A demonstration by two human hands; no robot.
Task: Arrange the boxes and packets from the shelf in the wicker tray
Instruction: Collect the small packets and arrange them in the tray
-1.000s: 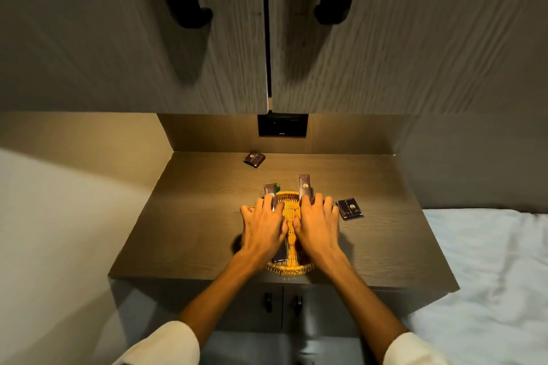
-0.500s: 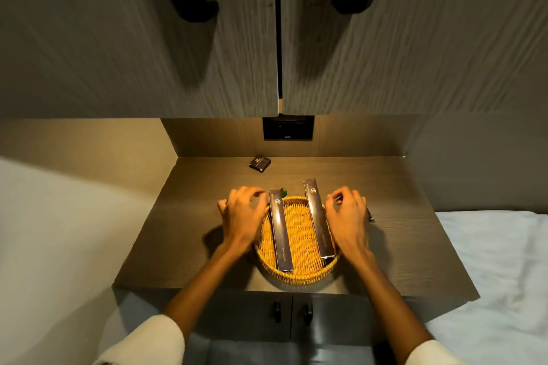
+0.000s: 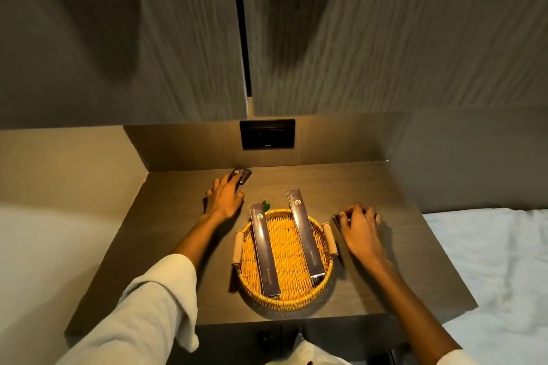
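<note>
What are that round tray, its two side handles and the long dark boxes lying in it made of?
The tray looks like woven wicker or rattan, golden and matte: the interlaced strands show clearly. Its handles seem to be pale bare wood, smooth and round. The two long boxes are probably printed cardboard with a glossy dark coat; they catch the light and carry a logo and lettering.

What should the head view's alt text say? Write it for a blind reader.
Two long dark boxes lie side by side in a round wicker tray on a wooden shelf. The left hand reaches a small dark packet behind; the right hand covers another.
</note>
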